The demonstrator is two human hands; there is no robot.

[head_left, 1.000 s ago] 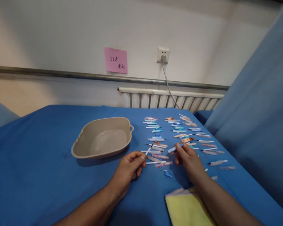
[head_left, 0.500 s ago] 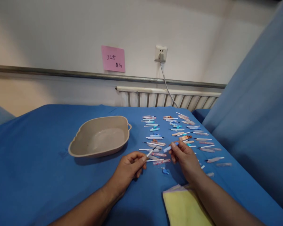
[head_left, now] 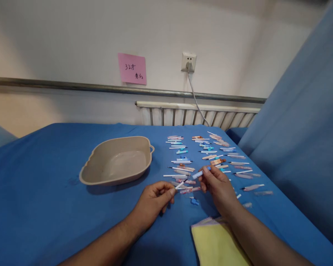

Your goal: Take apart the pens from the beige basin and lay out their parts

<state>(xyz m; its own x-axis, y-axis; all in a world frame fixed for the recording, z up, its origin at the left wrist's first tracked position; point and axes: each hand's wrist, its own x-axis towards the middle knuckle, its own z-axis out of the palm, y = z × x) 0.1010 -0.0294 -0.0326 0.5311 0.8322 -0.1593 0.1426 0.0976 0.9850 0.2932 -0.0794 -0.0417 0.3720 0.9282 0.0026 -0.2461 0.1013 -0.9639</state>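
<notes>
Between the thumb and fingers of my left hand [head_left: 158, 199] is a thin white pen refill [head_left: 180, 185], its dark tip pointing up and right. My right hand [head_left: 215, 184] pinches a light blue pen barrel [head_left: 199, 174], tilted with its lower end toward the refill. Refill and barrel are close but apart. Just below them, a small blue pen part [head_left: 194, 201] lies on the blue cloth. Rows of pen parts, such as a pink patterned barrel [head_left: 192, 190] and a white refill [head_left: 174, 176], lie behind and beside my hands.
A beige plastic basin [head_left: 119, 181] stands on the blue-covered table [head_left: 44, 207] at left. A yellow cloth-like piece [head_left: 218, 244] lies under my right forearm. Behind are a radiator [head_left: 180, 116] and a plugged-in cable [head_left: 195, 98]; a blue curtain [head_left: 299, 122] hangs at right.
My left hand has shifted slightly right and down, and the refill in it now slants lower, toward the barrel. The right hand still holds the barrel in nearly the same place.
</notes>
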